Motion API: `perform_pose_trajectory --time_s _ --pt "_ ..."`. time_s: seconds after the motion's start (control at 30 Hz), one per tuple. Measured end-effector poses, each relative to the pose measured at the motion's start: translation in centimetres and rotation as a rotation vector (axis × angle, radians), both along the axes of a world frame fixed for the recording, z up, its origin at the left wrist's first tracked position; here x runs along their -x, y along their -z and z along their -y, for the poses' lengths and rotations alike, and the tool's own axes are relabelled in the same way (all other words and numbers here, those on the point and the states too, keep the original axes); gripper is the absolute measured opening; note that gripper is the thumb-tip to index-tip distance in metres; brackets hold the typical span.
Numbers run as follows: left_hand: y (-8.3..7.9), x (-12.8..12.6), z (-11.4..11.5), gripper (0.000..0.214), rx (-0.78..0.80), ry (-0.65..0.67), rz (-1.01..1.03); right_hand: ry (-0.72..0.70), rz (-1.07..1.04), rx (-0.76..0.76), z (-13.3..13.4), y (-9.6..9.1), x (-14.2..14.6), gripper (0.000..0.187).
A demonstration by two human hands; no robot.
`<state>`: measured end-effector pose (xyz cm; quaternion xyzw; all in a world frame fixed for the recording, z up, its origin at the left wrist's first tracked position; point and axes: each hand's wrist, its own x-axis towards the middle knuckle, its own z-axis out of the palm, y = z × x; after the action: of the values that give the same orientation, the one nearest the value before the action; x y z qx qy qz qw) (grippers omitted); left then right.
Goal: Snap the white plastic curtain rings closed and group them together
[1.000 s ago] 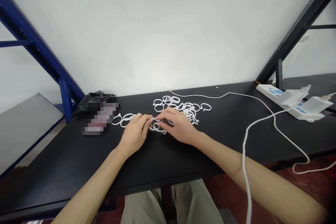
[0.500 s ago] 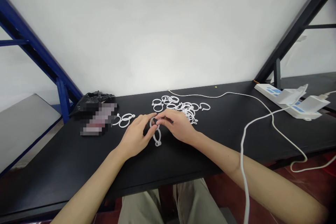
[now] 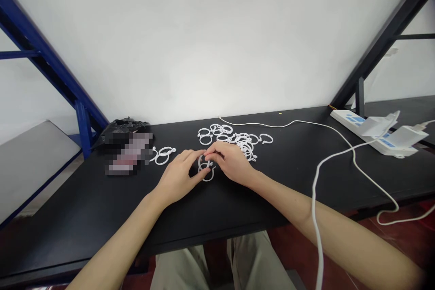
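A pair of linked white plastic rings (image 3: 205, 178), which look like curtain rings, is held between my hands above the black table. My left hand (image 3: 181, 173) touches it with thumb and index finger, on the left side. The fingertips of my right hand (image 3: 230, 161) pinch its upper part and partly hide it. The lower ring has a gap at its right side. Just behind my right hand lies a pile of similar white rings (image 3: 244, 140). To the left of my left hand lie a few more rings (image 3: 162, 158).
A black plastic bag (image 3: 124, 124) and a blurred-out object (image 3: 131, 154) lie at the left. At the right, a white power strip (image 3: 377, 133) holds plugged-in adapters. A white cable (image 3: 316, 190) crosses over my right forearm. A wall (image 3: 217, 45) rises behind the table.
The held rings have turned from nearly edge-on to more face-on, and their lower end has risen. My left thumb has shifted slightly right; both hands stay close together.
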<state>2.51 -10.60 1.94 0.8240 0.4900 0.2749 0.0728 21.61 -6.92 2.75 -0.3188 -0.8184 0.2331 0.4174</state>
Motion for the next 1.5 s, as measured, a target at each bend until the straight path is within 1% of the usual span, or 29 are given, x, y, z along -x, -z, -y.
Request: perform_pose_trajectory --time_s 0.27,0.37,0.4,0.43,0.5,0.53,0.57,0.63,0.73,0.8,0.87,1.0,1.1,1.17,1.27,1.37,1.5 --pt "0.0 -0.1 0.0 0.034 -0.01 0.007 0.003 0.002 0.01 0.021 0.0 -0.1 0.0 0.015" --pt "-0.1 -0.1 -0.1 0.034 0.015 -0.023 0.083 0.045 0.011 0.051 0.2 0.1 0.1 0.011" --pt "-0.1 -0.1 -0.2 0.034 0.034 -0.043 0.142 0.059 0.014 0.055 0.3 0.1 0.2 0.019" --pt "-0.2 -0.1 -0.3 0.035 0.064 -0.06 0.226 0.064 0.029 0.051 0.4 0.1 0.2 0.032" --pt "-0.3 0.1 -0.5 0.037 0.172 -0.072 0.461 0.041 0.099 0.018 0.6 0.1 0.3 0.059" --pt "-0.4 0.1 -0.5 0.039 0.242 -0.058 0.594 0.014 0.148 -0.007 0.6 0.2 0.3 0.066" --pt "-0.6 0.2 -0.6 0.04 0.314 -0.034 0.72 -0.015 0.195 -0.029 0.7 0.2 0.4 0.067" --pt "-0.8 0.3 -0.6 0.04 0.429 0.029 0.916 -0.044 0.243 -0.047 0.7 0.2 0.4 0.059" --pt "-1.0 0.3 -0.4 0.036 0.52 0.132 1.038 -0.037 0.23 0.0 0.5 0.5 0.4 0.031" --pt "-1.0 0.3 -0.3 0.035 0.536 0.155 1.046 -0.046 0.202 0.047 0.3 0.5 0.4 0.016" --pt "-0.9 0.3 -0.3 0.035 0.51 0.114 1.009 -0.05 0.153 0.094 0.2 0.5 0.4 0.008" --pt "-0.8 0.4 -0.7 0.037 0.375 -0.05 0.852 -0.036 -0.018 0.241 0.3 0.3 0.6 0.01" --pt "-0.8 0.4 -0.8 0.039 0.326 -0.101 0.797 -0.057 -0.178 0.393 0.2 0.2 0.7 0.011" --pt "-0.9 0.4 -0.7 0.038 0.34 -0.083 0.803 -0.082 -0.267 0.481 0.2 0.1 0.7 0.013" --pt "-1.1 0.5 -0.4 0.038 0.405 0.001 0.791 -0.125 -0.346 0.576 0.1 0.0 0.7 0.018" --pt "-1.2 0.6 -0.3 0.036 0.442 0.061 0.772 -0.154 -0.401 0.641 0.0 0.0 0.6 0.022" --pt "-1.0 0.7 -0.3 0.036 0.407 0.062 0.775 -0.169 -0.453 0.675 -0.2 0.2 0.6 0.026"
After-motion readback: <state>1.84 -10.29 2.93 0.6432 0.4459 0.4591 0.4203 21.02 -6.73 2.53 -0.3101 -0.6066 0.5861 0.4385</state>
